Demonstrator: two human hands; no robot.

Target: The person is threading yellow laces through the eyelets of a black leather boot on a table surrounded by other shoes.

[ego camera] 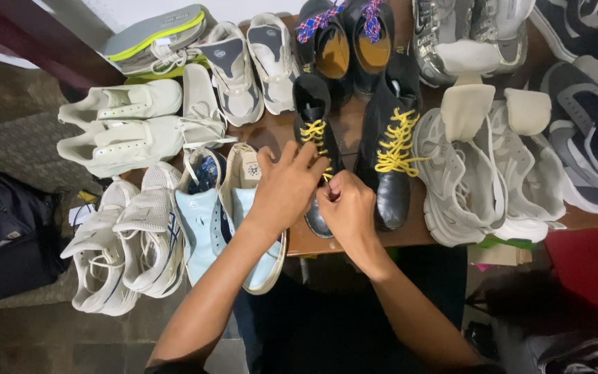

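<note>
Shoes crowd a brown counter (327, 244). At its near edge, around six o'clock, the left hand (284, 188) and right hand (346, 206) pinch yellow laces (315, 133) on a black boot (315, 149), fingers closed; lacing looks unfinished. Its mate (390, 149), at one o'clock, appears fully laced.

There is one view only, from the head camera. It looks almost straight down from above, close to the near edge of the table (354, 239), and faces toward its far edge at the top. The hands are near the lens and sit at the centre. The floor (43, 339) shows at the lower left, beyond the table's left edge.
</note>
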